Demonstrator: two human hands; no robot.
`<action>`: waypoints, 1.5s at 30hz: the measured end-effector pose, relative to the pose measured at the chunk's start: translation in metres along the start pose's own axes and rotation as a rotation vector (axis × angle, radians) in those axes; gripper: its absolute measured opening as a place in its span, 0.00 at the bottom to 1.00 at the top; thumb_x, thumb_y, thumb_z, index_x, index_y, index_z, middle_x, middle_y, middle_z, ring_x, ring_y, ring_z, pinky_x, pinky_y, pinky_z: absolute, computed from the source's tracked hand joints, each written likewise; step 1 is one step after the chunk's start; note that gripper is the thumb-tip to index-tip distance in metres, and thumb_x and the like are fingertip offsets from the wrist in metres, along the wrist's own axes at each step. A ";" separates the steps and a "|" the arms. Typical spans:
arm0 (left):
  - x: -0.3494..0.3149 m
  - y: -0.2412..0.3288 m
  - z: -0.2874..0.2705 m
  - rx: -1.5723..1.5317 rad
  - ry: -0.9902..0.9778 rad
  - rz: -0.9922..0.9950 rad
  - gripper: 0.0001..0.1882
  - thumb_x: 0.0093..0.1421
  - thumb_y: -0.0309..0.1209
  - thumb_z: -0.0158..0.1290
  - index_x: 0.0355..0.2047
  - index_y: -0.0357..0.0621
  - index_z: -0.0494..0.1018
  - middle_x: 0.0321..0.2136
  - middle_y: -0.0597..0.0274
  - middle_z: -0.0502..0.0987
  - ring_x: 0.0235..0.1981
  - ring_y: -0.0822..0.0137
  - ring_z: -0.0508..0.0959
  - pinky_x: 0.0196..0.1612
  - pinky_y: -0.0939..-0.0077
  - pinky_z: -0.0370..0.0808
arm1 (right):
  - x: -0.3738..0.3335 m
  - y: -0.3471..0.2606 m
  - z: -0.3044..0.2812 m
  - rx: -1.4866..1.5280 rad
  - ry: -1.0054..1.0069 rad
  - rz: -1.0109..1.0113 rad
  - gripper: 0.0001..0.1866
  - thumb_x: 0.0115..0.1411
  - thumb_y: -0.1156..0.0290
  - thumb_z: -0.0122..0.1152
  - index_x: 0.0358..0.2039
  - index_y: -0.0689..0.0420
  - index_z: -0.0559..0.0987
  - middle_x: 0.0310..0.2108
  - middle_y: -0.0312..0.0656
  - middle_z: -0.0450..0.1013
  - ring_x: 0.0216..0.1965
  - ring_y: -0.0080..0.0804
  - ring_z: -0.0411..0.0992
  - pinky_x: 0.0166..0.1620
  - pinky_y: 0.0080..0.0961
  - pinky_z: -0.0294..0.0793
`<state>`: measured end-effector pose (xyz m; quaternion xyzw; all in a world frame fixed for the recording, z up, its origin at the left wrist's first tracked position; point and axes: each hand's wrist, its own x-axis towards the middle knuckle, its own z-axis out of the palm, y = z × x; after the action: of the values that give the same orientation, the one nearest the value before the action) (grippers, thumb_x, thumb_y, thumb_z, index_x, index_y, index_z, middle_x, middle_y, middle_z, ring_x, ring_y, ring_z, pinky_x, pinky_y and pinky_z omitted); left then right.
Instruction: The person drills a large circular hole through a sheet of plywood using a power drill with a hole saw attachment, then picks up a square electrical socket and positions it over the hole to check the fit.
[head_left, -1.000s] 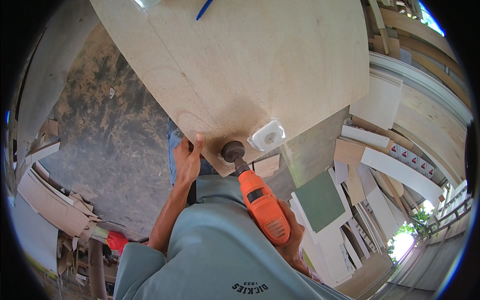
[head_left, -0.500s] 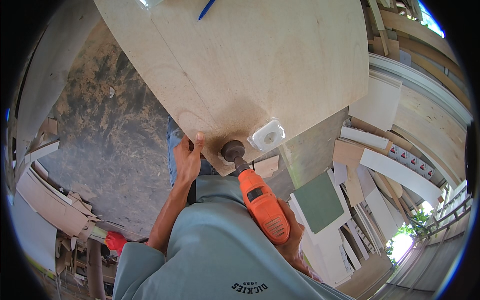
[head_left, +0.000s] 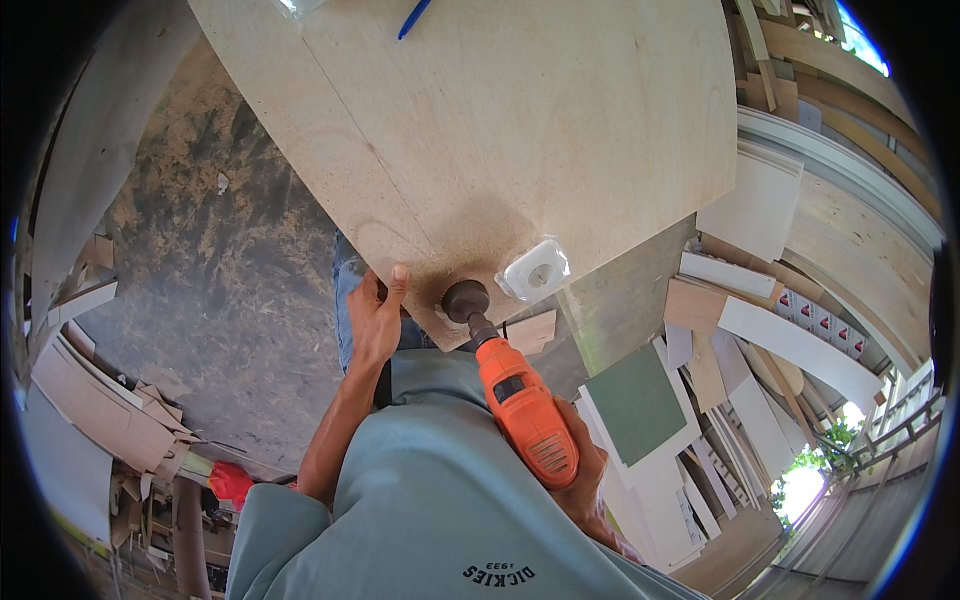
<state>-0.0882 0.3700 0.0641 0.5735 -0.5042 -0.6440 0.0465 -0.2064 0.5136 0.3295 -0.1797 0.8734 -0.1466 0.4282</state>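
An orange power drill [head_left: 528,405] is gripped in my right hand [head_left: 583,468], whose fingers are mostly hidden behind its body. The dark round hole saw [head_left: 466,300] in its chuck presses on a pale plywood board [head_left: 560,130] close to the near corner, with sawdust spread around it. My left hand [head_left: 378,318] clasps the board's left edge, thumb on top and fingers curled below. Just right of the hole saw, a white square socket plate [head_left: 535,270] in clear plastic wrap lies on the board. A pencil line runs along the board's left side.
A blue pen [head_left: 414,20] lies at the board's far end, near a clear plastic bag [head_left: 297,6]. Stacked boards and offcuts [head_left: 790,320] fill the right side. More wood scraps [head_left: 110,405] lean at the left, over a dusty concrete floor [head_left: 220,290].
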 end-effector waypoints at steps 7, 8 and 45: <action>0.001 -0.011 0.001 -0.020 -0.010 -0.033 0.38 0.65 0.62 0.50 0.36 0.30 0.77 0.17 0.63 0.71 0.19 0.74 0.70 0.22 0.73 0.69 | 0.000 0.000 -0.001 0.003 -0.009 0.003 0.47 0.50 0.67 0.78 0.66 0.65 0.62 0.46 0.55 0.79 0.43 0.44 0.82 0.49 0.35 0.80; 0.002 -0.012 0.001 -0.023 -0.013 -0.035 0.38 0.65 0.62 0.50 0.36 0.30 0.77 0.17 0.63 0.71 0.19 0.74 0.70 0.22 0.73 0.68 | 0.000 -0.001 -0.001 -0.002 -0.005 0.001 0.47 0.50 0.66 0.78 0.66 0.65 0.62 0.46 0.55 0.79 0.43 0.44 0.82 0.49 0.35 0.80; -0.001 -0.002 0.000 -0.080 -0.039 -0.089 0.36 0.66 0.60 0.50 0.41 0.30 0.76 0.24 0.61 0.75 0.25 0.73 0.74 0.27 0.74 0.75 | 0.001 0.010 0.001 0.042 0.018 -0.008 0.46 0.50 0.65 0.78 0.65 0.65 0.63 0.44 0.56 0.79 0.42 0.44 0.82 0.48 0.35 0.80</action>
<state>-0.0869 0.3714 0.0630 0.5804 -0.4528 -0.6761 0.0310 -0.2083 0.5223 0.3238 -0.1729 0.8732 -0.1682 0.4236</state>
